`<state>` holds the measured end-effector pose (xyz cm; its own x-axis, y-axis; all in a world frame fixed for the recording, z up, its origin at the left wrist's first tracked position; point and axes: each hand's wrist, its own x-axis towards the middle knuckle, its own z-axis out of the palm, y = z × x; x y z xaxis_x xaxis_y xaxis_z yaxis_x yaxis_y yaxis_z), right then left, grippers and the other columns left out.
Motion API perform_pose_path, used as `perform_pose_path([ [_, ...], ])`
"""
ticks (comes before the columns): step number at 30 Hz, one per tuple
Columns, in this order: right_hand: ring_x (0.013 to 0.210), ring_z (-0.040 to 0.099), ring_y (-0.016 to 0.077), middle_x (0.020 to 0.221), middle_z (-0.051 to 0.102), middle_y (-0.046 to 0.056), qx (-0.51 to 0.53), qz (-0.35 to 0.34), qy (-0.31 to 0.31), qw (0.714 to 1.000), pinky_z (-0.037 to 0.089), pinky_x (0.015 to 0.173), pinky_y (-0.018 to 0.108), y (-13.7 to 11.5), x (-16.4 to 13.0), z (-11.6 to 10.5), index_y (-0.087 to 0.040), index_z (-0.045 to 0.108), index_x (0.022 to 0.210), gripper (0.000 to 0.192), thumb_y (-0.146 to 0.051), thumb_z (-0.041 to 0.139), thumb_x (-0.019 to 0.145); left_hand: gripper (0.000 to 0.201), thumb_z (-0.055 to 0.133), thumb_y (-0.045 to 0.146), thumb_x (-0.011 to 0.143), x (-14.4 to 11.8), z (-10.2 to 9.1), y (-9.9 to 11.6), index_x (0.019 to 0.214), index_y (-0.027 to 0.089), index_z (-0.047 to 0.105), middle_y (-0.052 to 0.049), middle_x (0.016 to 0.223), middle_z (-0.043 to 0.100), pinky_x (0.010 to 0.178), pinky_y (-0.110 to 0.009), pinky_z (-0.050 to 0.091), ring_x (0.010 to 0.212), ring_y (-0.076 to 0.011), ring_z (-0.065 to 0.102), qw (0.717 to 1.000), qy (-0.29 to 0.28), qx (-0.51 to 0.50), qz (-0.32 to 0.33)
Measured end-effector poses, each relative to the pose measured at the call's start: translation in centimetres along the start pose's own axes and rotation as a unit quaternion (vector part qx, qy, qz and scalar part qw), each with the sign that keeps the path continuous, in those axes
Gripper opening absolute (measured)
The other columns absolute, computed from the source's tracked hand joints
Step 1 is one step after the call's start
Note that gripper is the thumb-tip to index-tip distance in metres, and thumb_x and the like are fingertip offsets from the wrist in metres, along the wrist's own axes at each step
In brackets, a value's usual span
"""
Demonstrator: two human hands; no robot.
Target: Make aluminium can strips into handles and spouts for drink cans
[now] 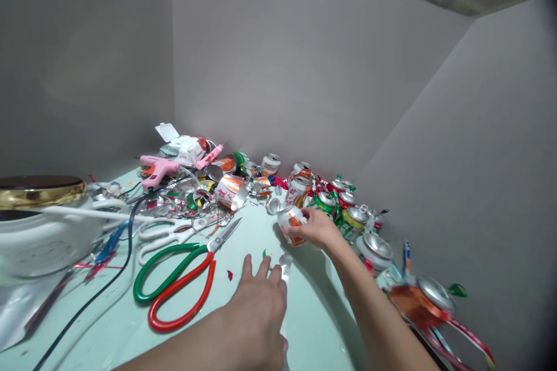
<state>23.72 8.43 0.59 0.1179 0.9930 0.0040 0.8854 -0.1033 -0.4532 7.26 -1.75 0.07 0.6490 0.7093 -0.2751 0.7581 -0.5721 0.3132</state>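
Scissors [212, 244]: big, with one green and one red handle, lying left of the left hand [261, 298]. The blades are apart a bit or shut, too small to tell. A finger or arm could get nicked if the left hand slides up and left without care.
Held can [288, 219]: white and orange, just right of the middle of the frame. It could get bent if the fingers squeeze too hard, because can metal is thin.
Standing can [298, 190]: right behind the held can. It could get knocked over if the held can is pushed toward the top of the frame.
Shiny round piece [274, 206]: at the held can's upper left. I cannot tell if it is joined on. If its rim is sharp, it could scratch skin.
Way it points: the held can leans a little, its top to the upper left, its orange low end to the lower right. Its long way runs along that slant. I cannot tell if it touches the table [256, 232].
Right hand [319, 227]: fingers wrapped on the held can's right side, holding it.
Left hand: palm down, fingers spread, nothing gripped that I can see. A silver strip [285, 265] lies by its fingertips.
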Motion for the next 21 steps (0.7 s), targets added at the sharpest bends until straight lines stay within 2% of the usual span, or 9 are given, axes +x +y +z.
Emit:
perform_pose_path([
  [2,0.081,0.063,0.0240,0.091,0.068,0.006,0.041,-0.019,0.027,0.999,0.047,0.068,0.031,0.4,-1.3,0.3,-0.020,0.062,0.098,0.048,-0.040,0.072,0.056,0.062,0.057,0.032,0.070,-0.1,-0.1,0.1,0.123,0.001,0.051,-0.026,0.137,0.039,0.107,-0.062,0.006,0.133,-0.0412,0.020,1.000,0.022,-0.002,0.008],
  [5,0.093,0.061,0.0227,0.105,0.065,0.005,0.123,-0.068,0.068,0.988,0.045,0.081,0.032,0.4,-3.4,1.1,-0.019,0.054,0.112,0.061,-0.036,0.072,0.056,0.036,0.048,0.025,0.075,-0.4,-0.3,0.2,0.102,0.009,0.067,-0.022,0.120,0.057,0.106,-0.063,0.008,0.129,-0.0376,0.031,0.998,0.049,0.002,0.032],
  [7,0.100,0.057,0.0251,0.110,0.062,0.006,0.216,-0.117,0.099,0.964,0.043,0.088,0.036,0.3,-4.6,1.5,-0.019,0.053,0.111,0.064,-0.033,0.075,0.052,0.029,0.050,0.021,0.072,-0.7,-0.6,0.2,0.092,0.012,0.069,-0.019,0.106,0.064,0.107,-0.060,0.011,0.121,-0.0356,0.042,0.997,0.059,0.017,0.049],
  [9,0.101,0.056,0.0260,0.110,0.062,0.006,0.278,-0.127,0.113,0.945,0.041,0.090,0.038,0.1,-5.5,1.9,-0.019,0.053,0.109,0.064,-0.030,0.076,0.051,0.029,0.053,0.018,0.067,-1.0,-1.3,0.2,0.089,0.011,0.070,-0.017,0.095,0.067,0.107,-0.057,0.017,0.107,-0.0341,0.053,0.995,0.077,0.045,0.053],
  [11,0.102,0.056,0.0259,0.108,0.061,0.006,0.313,-0.113,0.124,0.935,0.041,0.091,0.039,-0.1,-6.0,2.0,-0.019,0.053,0.108,0.063,-0.026,0.076,0.050,0.028,0.052,0.015,0.063,-1.2,-2.3,-0.1,0.085,0.010,0.070,-0.017,0.088,0.068,0.102,-0.055,0.027,0.091,-0.0321,0.060,0.992,0.097,0.076,0.029],
  [13,0.102,0.055,0.0263,0.108,0.062,0.006,0.341,-0.095,0.135,0.925,0.040,0.092,0.039,-0.2,-6.3,2.1,-0.019,0.054,0.106,0.063,-0.023,0.076,0.048,0.025,0.049,0.010,0.061,-1.0,-3.8,-1.0,0.076,0.011,0.069,-0.015,0.079,0.068,0.090,-0.052,0.039,0.081,-0.0315,0.062,0.986,0.127,0.102,-0.018],
  [15,0.103,0.055,0.0268,0.108,0.062,0.006,0.372,-0.080,0.143,0.914,0.040,0.092,0.040,0.0,-6.3,2.3,-0.019,0.054,0.106,0.063,-0.021,0.076,0.047,0.024,0.047,0.006,0.060,-0.1,-5.5,-2.4,0.069,0.014,0.067,-0.013,0.072,0.068,0.074,-0.045,0.045,0.078,-0.0323,0.062,0.973,0.188,0.112,-0.066],
  [18,0.101,0.056,0.0266,0.108,0.062,0.007,0.427,-0.066,0.158,0.888,0.041,0.090,0.039,0.7,-6.2,3.1,-0.018,0.054,0.106,0.062,-0.024,0.075,0.048,0.026,0.047,0.006,0.064,2.7,-7.8,-5.0,0.079,0.016,0.066,-0.011,0.075,0.067,0.060,-0.035,0.046,0.073,-0.0289,0.063,0.966,0.214,0.111,-0.094],
  [21,0.098,0.057,0.0262,0.106,0.063,0.007,0.457,-0.051,0.186,0.868,0.043,0.088,0.039,1.6,-5.9,4.2,-0.018,0.053,0.106,0.059,-0.025,0.074,0.051,0.027,0.050,0.007,0.073,6.1,-8.8,-7.0,0.095,0.016,0.062,-0.008,0.090,0.067,0.067,-0.029,0.047,0.086,-0.0225,0.062,0.966,0.217,0.122,-0.066],
])
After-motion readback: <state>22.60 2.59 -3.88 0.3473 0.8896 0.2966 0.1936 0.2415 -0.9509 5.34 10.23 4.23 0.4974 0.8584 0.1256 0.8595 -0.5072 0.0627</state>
